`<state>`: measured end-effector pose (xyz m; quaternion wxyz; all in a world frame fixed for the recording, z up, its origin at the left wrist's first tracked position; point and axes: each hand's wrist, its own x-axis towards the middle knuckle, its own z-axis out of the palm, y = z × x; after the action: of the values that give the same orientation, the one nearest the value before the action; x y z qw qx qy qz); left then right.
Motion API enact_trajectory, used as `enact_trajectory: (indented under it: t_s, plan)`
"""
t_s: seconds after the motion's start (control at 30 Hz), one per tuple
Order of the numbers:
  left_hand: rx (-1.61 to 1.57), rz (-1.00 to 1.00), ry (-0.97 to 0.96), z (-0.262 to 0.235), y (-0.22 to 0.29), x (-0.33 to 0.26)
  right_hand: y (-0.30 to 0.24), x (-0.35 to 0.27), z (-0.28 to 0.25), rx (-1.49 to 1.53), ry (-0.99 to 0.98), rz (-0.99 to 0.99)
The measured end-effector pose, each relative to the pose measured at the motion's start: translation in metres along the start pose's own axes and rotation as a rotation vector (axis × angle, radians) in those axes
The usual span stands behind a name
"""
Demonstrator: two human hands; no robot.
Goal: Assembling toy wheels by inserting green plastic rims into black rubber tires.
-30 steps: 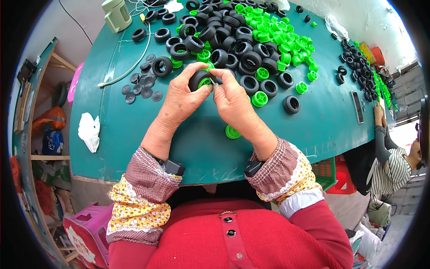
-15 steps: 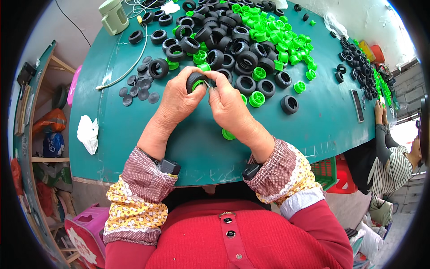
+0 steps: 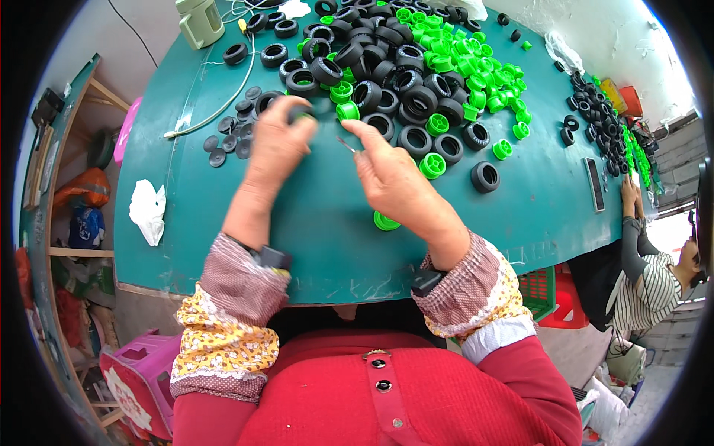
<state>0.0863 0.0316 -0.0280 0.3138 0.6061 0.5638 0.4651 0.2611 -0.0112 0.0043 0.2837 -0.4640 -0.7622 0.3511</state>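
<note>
Left of centre, a tyre (image 3: pixel 300 112) is gripped by the left hand (image 3: pixel 277 140), a thin tool (image 3: pixel 347 145) by the right hand (image 3: pixel 394 176); light, springy handling is expected, best by the tread.

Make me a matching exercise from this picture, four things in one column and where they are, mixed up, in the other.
Things:
1. Thin metal tool
2. Pale mug
3. Flat round discs
4. Dark phone-like slab

Places:
A. On the right side of the table
B. Loosely clustered just left of the left hand
C. In the right hand
D. At the far left of the table

Pairs: 1-C, 2-D, 3-B, 4-A
</note>
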Motion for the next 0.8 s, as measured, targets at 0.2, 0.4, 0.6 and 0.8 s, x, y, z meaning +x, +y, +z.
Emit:
enact_trajectory:
  t_s: [0.2,0.4,0.6,0.8]
  plan:
    - [-1.126,-0.232,-0.047,-0.007,0.001,0.0,-0.009,-0.027,0.045,-0.356,-0.373,-0.294]
    - [-1.083,-0.206,-0.127,-0.008,0.005,-0.002,0.015,-0.019,0.039,-0.566,-0.02,-0.257]
    - [-0.912,-0.202,-0.169,-0.003,0.012,-0.007,0.046,0.005,0.012,-0.661,0.193,-0.275]
    - [-0.787,-0.246,-0.263,0.005,0.014,-0.012,0.04,0.015,0.007,-0.226,0.409,-0.316]
